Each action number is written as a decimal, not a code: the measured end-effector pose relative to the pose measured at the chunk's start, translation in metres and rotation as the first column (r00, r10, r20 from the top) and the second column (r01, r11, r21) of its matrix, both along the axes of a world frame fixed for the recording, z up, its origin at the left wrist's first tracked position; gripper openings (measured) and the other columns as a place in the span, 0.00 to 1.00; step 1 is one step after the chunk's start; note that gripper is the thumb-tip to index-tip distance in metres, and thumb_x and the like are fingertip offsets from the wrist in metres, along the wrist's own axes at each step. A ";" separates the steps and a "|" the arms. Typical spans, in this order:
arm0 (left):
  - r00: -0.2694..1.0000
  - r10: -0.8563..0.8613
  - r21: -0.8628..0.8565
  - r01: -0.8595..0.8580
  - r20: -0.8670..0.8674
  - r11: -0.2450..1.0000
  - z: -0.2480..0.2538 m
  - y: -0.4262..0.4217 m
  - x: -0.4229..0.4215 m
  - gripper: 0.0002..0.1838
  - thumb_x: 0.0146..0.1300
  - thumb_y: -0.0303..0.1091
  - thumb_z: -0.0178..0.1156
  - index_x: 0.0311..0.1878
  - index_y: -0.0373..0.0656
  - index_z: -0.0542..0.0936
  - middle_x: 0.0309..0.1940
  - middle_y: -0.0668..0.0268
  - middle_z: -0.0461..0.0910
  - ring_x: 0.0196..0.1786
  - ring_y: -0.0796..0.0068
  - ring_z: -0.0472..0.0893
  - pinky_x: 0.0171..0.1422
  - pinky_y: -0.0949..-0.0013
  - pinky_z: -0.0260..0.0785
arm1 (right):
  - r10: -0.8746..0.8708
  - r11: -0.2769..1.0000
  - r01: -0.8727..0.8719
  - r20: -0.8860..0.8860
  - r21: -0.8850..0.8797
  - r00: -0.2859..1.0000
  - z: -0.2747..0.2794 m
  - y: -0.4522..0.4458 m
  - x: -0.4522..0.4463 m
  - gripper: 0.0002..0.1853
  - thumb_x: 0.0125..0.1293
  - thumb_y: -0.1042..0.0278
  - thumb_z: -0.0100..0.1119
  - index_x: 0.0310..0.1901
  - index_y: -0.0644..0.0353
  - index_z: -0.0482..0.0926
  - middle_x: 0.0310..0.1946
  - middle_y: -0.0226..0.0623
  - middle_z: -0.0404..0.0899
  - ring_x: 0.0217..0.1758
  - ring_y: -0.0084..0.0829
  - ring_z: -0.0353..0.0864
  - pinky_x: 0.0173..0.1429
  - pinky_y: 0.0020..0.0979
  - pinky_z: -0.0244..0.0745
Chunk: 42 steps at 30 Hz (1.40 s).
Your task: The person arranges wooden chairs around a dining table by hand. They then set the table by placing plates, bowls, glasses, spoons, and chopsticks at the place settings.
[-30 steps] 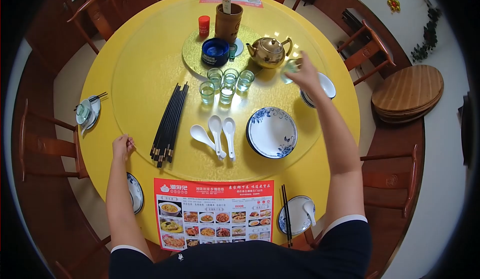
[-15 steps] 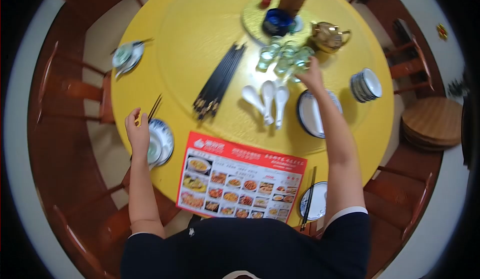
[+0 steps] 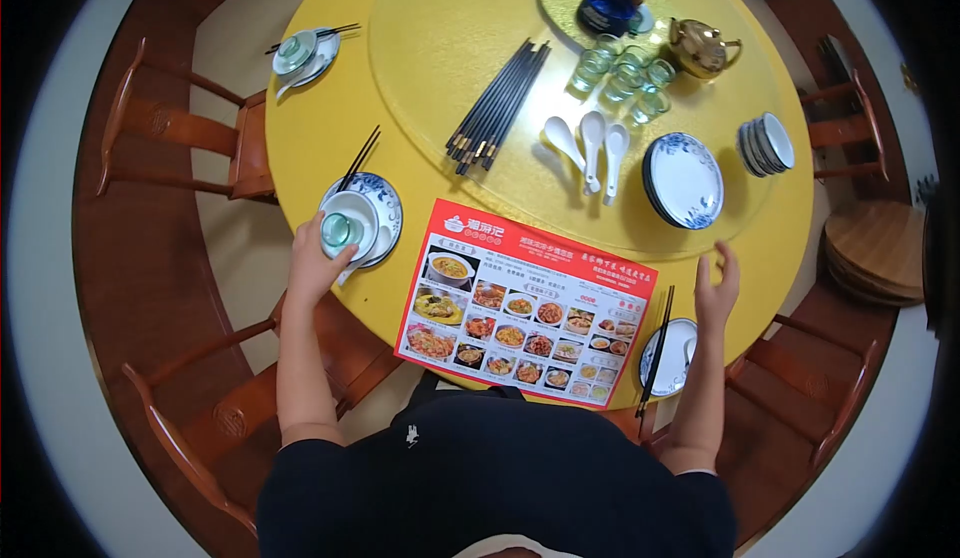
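Observation:
My left hand [image 3: 318, 263] is at the left place setting, thumb and fingers on either side of a small green glass [image 3: 338, 230]. This glass sits in a white bowl [image 3: 364, 207] on a blue-patterned plate [image 3: 390, 196], with a white spoon beside the bowl. Black chopsticks [image 3: 362, 156] lie just behind the plate. My right hand [image 3: 717, 286] hovers at the table's near right, fingers apart and holding nothing. Close below it are another plate [image 3: 675, 360] and a pair of black chopsticks [image 3: 656, 348].
A red-edged menu [image 3: 530, 308] lies in front of me. On the glass turntable [image 3: 420, 78] are bundled chopsticks [image 3: 498, 103], several green glasses [image 3: 625, 78], white spoons [image 3: 592, 148], stacked plates [image 3: 688, 180] and a golden teapot [image 3: 703, 50]. Stacked bowls [image 3: 766, 146] stand at right.
My right hand has left the green glasses and come back toward the near right edge. My left hand has moved from the air onto the glass in the bowl. The view has shifted.

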<state>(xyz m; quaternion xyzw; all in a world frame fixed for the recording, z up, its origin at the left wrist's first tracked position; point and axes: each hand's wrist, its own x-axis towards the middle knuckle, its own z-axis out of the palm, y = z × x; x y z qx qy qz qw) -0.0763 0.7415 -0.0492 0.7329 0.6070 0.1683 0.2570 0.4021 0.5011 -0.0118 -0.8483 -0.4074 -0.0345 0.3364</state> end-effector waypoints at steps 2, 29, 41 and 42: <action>0.964 -0.175 0.012 0.181 -0.198 0.983 -0.003 0.007 0.008 0.37 0.41 0.39 0.63 0.54 0.36 0.60 0.48 0.51 0.63 0.50 0.56 0.66 0.53 0.65 0.61 | -0.156 0.988 0.157 -0.118 0.005 0.981 -0.015 -0.051 -0.009 0.16 0.52 0.73 0.53 0.44 0.66 0.69 0.42 0.42 0.71 0.46 0.33 0.70 0.47 0.30 0.65; 0.754 -0.648 0.147 0.657 -0.107 0.740 0.013 0.110 0.375 0.38 0.36 0.37 0.64 0.51 0.32 0.59 0.44 0.46 0.68 0.48 0.53 0.69 0.51 0.63 0.63 | -0.584 0.722 0.572 0.099 -0.391 0.805 -0.048 -0.212 -0.130 0.19 0.48 0.69 0.54 0.44 0.65 0.68 0.42 0.47 0.68 0.48 0.44 0.63 0.53 0.38 0.57; 0.761 -0.633 0.319 0.641 -0.143 0.698 -0.007 0.117 0.370 0.36 0.43 0.45 0.61 0.52 0.32 0.60 0.46 0.46 0.65 0.50 0.53 0.66 0.54 0.62 0.58 | -0.430 0.819 0.378 -0.024 -0.431 0.903 -0.097 -0.182 -0.086 0.17 0.47 0.68 0.55 0.41 0.65 0.71 0.37 0.45 0.71 0.42 0.43 0.67 0.48 0.38 0.61; 0.781 -0.605 0.321 0.619 -0.153 0.717 0.000 0.113 0.356 0.36 0.43 0.45 0.61 0.52 0.32 0.60 0.46 0.46 0.65 0.50 0.53 0.66 0.54 0.62 0.58 | -0.411 0.838 0.359 -0.044 -0.410 0.910 -0.104 -0.181 -0.081 0.16 0.48 0.70 0.53 0.40 0.66 0.71 0.36 0.46 0.71 0.40 0.44 0.67 0.47 0.39 0.62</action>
